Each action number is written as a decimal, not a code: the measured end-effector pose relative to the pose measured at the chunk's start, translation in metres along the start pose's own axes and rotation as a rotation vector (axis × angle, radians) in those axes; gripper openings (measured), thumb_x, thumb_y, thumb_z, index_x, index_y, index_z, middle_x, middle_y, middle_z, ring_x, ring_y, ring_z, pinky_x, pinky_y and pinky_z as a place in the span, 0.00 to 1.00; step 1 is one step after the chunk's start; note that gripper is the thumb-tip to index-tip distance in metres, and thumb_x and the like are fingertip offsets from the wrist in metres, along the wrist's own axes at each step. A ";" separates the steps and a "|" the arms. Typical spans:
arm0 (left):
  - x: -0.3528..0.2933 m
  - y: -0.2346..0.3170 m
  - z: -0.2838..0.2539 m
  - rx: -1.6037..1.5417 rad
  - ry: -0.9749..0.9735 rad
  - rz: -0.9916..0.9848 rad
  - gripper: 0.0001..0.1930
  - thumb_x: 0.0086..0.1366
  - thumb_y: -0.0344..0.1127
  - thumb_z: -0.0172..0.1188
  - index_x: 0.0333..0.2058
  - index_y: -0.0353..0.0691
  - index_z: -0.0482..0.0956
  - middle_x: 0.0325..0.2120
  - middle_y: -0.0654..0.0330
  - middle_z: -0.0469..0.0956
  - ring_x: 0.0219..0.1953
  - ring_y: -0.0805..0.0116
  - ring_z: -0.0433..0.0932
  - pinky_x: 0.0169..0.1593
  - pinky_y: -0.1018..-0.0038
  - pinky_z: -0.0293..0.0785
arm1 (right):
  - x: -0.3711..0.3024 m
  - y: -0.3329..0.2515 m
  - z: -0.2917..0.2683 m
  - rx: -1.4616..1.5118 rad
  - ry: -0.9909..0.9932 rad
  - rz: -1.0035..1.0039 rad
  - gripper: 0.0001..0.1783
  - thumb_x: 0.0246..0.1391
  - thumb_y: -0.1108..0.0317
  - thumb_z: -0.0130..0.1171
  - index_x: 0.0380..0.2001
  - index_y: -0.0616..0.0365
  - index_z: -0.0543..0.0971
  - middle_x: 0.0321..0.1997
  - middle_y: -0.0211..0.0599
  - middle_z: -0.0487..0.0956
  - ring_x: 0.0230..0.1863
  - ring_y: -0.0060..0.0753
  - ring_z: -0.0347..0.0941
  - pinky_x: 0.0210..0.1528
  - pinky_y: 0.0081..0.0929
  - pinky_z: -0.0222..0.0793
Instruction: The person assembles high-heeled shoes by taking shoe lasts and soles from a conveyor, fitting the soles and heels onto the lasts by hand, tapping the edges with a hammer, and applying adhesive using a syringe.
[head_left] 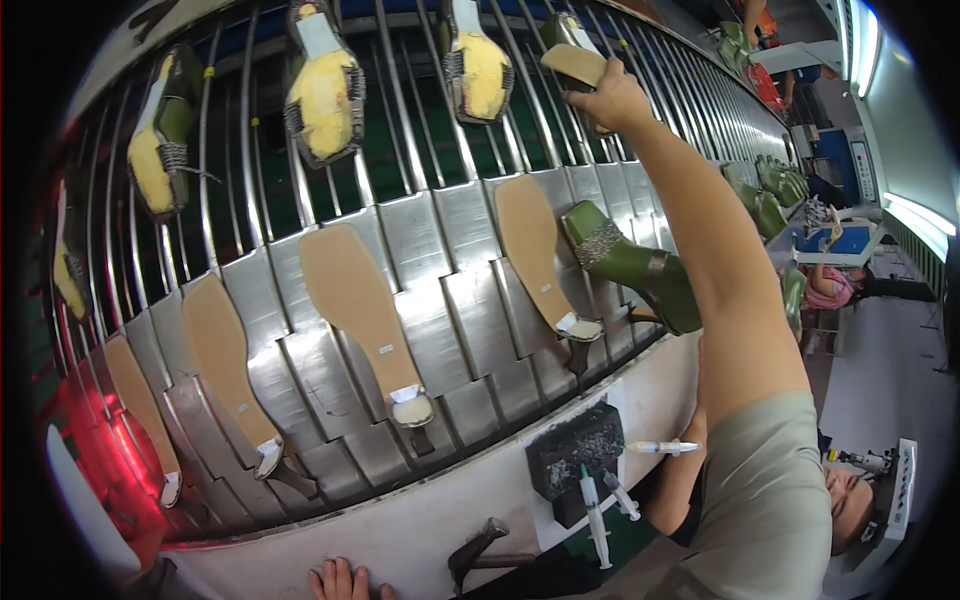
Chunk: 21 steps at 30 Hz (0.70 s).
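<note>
My right arm stretches up across the conveyor, and my right hand (pixel 615 98) is closed around a tan shoe sole (pixel 574 66) above the far rollers. Just beyond the sole is one of the upturned shoes on the rollers, partly hidden. Fingers of my left hand (pixel 345 580) lie stretched on the pale near ledge, holding nothing. A green high-heeled shoe (pixel 632 262) lies on its side below my right forearm. Left of it, a tan heeled sole (pixel 527 238) and another sole (pixel 348 270) rest on the metal plates.
Upturned shoes with yellow bottoms (pixel 328 105) line the rollers. On the ledge (pixel 400 545) are a black block (pixel 565 455), several syringes (pixel 594 510) and a loose dark heel (pixel 478 545). A co-worker's forearm (pixel 675 485) is beside the syringes. More green shoes (pixel 780 180) stand farther right.
</note>
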<state>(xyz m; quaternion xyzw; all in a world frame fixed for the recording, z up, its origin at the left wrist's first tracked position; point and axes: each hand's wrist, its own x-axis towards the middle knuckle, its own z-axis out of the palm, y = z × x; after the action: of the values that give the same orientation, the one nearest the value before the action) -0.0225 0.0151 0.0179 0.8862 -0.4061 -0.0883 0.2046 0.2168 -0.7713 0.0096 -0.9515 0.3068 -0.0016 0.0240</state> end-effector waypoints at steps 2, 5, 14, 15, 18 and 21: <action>0.002 -0.001 -0.003 0.007 0.012 -0.004 0.25 0.63 0.44 0.67 0.56 0.37 0.79 0.60 0.42 0.77 0.64 0.39 0.74 0.68 0.37 0.62 | -0.009 -0.016 0.001 -0.119 0.085 0.192 0.55 0.43 0.36 0.75 0.62 0.63 0.66 0.59 0.66 0.75 0.60 0.62 0.77 0.60 0.52 0.75; 0.010 0.005 -0.010 0.012 0.025 0.005 0.25 0.63 0.42 0.67 0.56 0.37 0.78 0.60 0.42 0.77 0.64 0.40 0.74 0.68 0.38 0.62 | -0.042 -0.041 -0.021 -0.216 0.176 0.159 0.48 0.42 0.46 0.76 0.61 0.60 0.68 0.57 0.58 0.77 0.59 0.60 0.76 0.60 0.53 0.73; -0.005 0.000 -0.013 -0.173 0.086 0.083 0.38 0.55 0.35 0.71 0.64 0.31 0.69 0.68 0.36 0.65 0.70 0.40 0.66 0.72 0.39 0.54 | -0.198 -0.151 -0.143 -0.053 0.374 -0.001 0.45 0.40 0.50 0.73 0.59 0.62 0.70 0.56 0.58 0.78 0.58 0.61 0.76 0.60 0.53 0.71; -0.006 0.000 -0.013 -0.154 0.116 0.093 0.38 0.55 0.35 0.71 0.64 0.31 0.69 0.68 0.36 0.65 0.70 0.40 0.66 0.72 0.39 0.54 | -0.221 -0.164 -0.155 0.071 0.348 -0.024 0.45 0.39 0.49 0.73 0.58 0.63 0.70 0.55 0.59 0.79 0.58 0.60 0.77 0.60 0.50 0.72; -0.023 0.010 -0.026 -0.459 0.197 0.022 0.39 0.55 0.35 0.71 0.65 0.32 0.68 0.68 0.38 0.67 0.69 0.41 0.68 0.72 0.39 0.55 | -0.321 -0.226 -0.177 0.443 0.216 -0.126 0.47 0.38 0.47 0.75 0.57 0.67 0.72 0.51 0.58 0.81 0.52 0.51 0.80 0.56 0.38 0.74; -0.054 0.034 -0.048 -0.598 0.494 0.026 0.36 0.57 0.36 0.73 0.63 0.34 0.70 0.66 0.39 0.68 0.68 0.44 0.70 0.71 0.40 0.57 | -0.462 -0.282 -0.191 1.116 -0.155 -0.170 0.38 0.44 0.61 0.77 0.55 0.67 0.73 0.45 0.45 0.79 0.43 0.32 0.79 0.47 0.28 0.74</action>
<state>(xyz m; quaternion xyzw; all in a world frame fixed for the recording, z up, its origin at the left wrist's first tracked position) -0.0654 0.0506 0.0755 0.7768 -0.3124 0.0161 0.5466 0.0026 -0.2816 0.2190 -0.8134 0.1792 -0.0954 0.5452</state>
